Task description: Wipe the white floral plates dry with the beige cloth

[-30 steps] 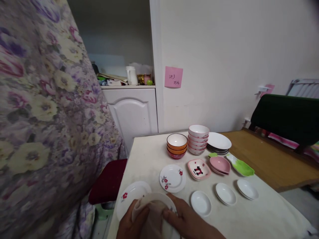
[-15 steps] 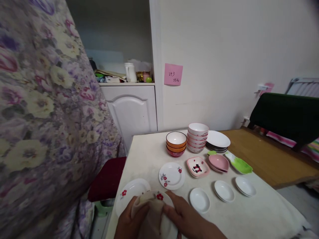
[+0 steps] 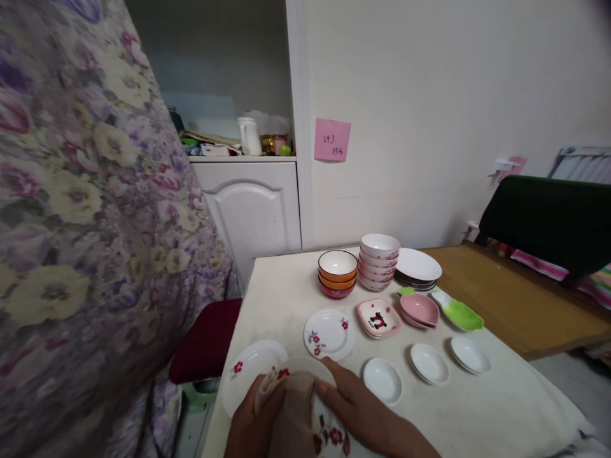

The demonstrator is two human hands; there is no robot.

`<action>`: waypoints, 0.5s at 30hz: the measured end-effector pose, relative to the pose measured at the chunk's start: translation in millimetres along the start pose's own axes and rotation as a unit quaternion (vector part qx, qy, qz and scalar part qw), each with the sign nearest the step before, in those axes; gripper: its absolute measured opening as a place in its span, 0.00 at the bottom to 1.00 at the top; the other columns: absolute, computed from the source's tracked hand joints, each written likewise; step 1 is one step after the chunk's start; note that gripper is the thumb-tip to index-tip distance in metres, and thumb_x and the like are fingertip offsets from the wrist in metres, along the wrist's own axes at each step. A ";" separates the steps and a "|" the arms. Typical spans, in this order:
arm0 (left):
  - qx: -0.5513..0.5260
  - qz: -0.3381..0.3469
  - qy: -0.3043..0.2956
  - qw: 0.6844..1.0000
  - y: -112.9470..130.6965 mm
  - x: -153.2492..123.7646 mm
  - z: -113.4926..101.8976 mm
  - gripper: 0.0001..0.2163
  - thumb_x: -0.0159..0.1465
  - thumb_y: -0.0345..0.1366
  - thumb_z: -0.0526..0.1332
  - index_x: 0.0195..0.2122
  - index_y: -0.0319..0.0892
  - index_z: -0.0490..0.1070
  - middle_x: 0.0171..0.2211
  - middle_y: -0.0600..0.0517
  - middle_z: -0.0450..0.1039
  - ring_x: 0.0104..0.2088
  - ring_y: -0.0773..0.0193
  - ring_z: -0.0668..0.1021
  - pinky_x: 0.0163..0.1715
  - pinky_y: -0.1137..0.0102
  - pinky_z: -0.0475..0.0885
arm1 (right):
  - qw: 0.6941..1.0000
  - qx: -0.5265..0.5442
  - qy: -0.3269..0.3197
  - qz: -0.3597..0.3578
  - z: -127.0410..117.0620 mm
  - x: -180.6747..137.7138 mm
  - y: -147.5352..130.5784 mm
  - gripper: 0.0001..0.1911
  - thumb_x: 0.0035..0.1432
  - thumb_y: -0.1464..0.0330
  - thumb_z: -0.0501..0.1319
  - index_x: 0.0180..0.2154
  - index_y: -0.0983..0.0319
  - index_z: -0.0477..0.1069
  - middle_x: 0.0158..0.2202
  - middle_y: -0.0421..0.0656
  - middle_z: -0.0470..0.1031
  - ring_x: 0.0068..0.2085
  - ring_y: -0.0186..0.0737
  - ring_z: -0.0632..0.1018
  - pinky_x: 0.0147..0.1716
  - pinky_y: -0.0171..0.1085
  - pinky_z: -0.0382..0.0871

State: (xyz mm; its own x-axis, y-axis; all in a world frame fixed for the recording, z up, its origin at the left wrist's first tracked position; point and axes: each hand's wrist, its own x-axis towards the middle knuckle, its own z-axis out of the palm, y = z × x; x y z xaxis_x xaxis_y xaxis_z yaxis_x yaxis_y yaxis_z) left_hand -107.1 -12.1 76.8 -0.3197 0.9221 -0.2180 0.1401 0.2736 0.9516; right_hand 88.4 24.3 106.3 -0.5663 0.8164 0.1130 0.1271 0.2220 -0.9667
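Note:
At the bottom of the view I hold a white plate with red flowers (image 3: 329, 436) over the near table edge. My left hand (image 3: 248, 429) presses a beige cloth (image 3: 291, 413) against the plate, fingers closed on the cloth. My right hand (image 3: 367, 416) grips the plate's right rim, fingers curled over it. A second flowered plate (image 3: 251, 375) lies on the table just left of my hands, and a third (image 3: 329, 334) lies a little beyond them.
On the cream table (image 3: 477, 413) stand stacked orange bowls (image 3: 337, 273), stacked pink-patterned bowls (image 3: 379, 261), white plates (image 3: 417, 267), a pink square dish (image 3: 379, 318), pink bowls (image 3: 419, 310), a green leaf dish (image 3: 458, 312) and three small white saucers (image 3: 382, 380). A floral curtain (image 3: 86, 222) hangs at left over a red stool (image 3: 207, 340).
The plate in my hands has turned, so its red flower pattern now shows near my right hand. The cloth has shifted over the plate. The view has tilted slightly.

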 end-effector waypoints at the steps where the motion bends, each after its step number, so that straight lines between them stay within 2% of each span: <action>1: -0.003 0.016 -0.020 1.000 2.6 -1.3 -1.3 0.18 0.56 0.54 0.59 0.40 0.46 0.68 0.40 0.53 0.77 0.50 0.53 0.74 0.47 0.67 0.69 | 1.000 0.001 -0.017 -0.011 -3.1 1.9 -5.8 0.22 0.65 0.57 0.49 0.57 0.55 0.66 0.55 0.44 0.74 0.53 0.43 0.74 0.56 0.45 0.64; 3: -0.021 0.018 -0.023 0.999 4.8 -2.6 0.5 0.17 0.57 0.53 0.58 0.38 0.46 0.67 0.36 0.54 0.76 0.45 0.55 0.76 0.47 0.66 0.69 | 0.999 0.030 -0.007 -0.018 0.2 2.8 -8.3 0.22 0.65 0.56 0.50 0.55 0.55 0.68 0.52 0.43 0.77 0.49 0.43 0.76 0.52 0.44 0.67; 5: -0.045 0.003 0.011 0.999 2.0 -1.4 7.0 0.19 0.58 0.54 0.56 0.43 0.46 0.67 0.41 0.52 0.75 0.48 0.53 0.75 0.51 0.61 0.68 | 0.996 0.075 0.053 0.006 12.8 -0.6 0.8 0.25 0.63 0.53 0.52 0.56 0.57 0.68 0.52 0.44 0.76 0.52 0.45 0.75 0.54 0.44 0.66; 8: -0.052 -0.021 0.070 0.996 -8.7 3.2 17.8 0.24 0.58 0.54 0.56 0.50 0.45 0.66 0.53 0.47 0.71 0.57 0.52 0.70 0.61 0.57 0.58 | 0.978 0.116 0.156 0.069 30.7 -9.5 20.9 0.30 0.61 0.49 0.50 0.58 0.58 0.65 0.59 0.46 0.70 0.62 0.48 0.65 0.63 0.47 0.55; 10: -0.038 -0.023 0.072 0.996 -14.5 5.4 20.8 0.24 0.58 0.53 0.56 0.50 0.43 0.66 0.55 0.45 0.69 0.58 0.52 0.68 0.63 0.57 0.55 | 0.974 0.105 0.177 0.095 31.0 -13.0 27.1 0.31 0.61 0.49 0.50 0.59 0.58 0.64 0.61 0.47 0.67 0.65 0.48 0.61 0.65 0.48 0.49; 12: -0.026 -0.024 0.058 0.998 -14.8 4.9 19.3 0.24 0.58 0.54 0.57 0.50 0.44 0.66 0.53 0.46 0.70 0.56 0.52 0.70 0.61 0.56 0.58 | 0.983 0.076 0.138 0.089 20.9 -11.8 23.4 0.29 0.62 0.51 0.50 0.59 0.58 0.64 0.61 0.47 0.67 0.63 0.47 0.63 0.64 0.48 0.52; 15: -0.016 -0.006 0.014 1.000 -5.5 0.7 13.7 0.20 0.57 0.54 0.58 0.44 0.46 0.68 0.42 0.52 0.76 0.48 0.54 0.76 0.53 0.61 0.68 | 0.999 0.033 0.017 0.027 0.7 -2.7 7.3 0.24 0.65 0.55 0.49 0.57 0.56 0.67 0.56 0.44 0.74 0.55 0.44 0.73 0.56 0.44 0.63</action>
State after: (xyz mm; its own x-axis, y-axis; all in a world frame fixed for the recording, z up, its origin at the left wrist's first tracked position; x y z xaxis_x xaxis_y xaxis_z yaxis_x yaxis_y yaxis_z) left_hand -95.3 -9.1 68.4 -0.3473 0.9109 -0.2229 0.1063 0.2744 0.9557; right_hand 90.3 23.4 98.8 -0.5313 0.8445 0.0679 0.1022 0.1435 -0.9844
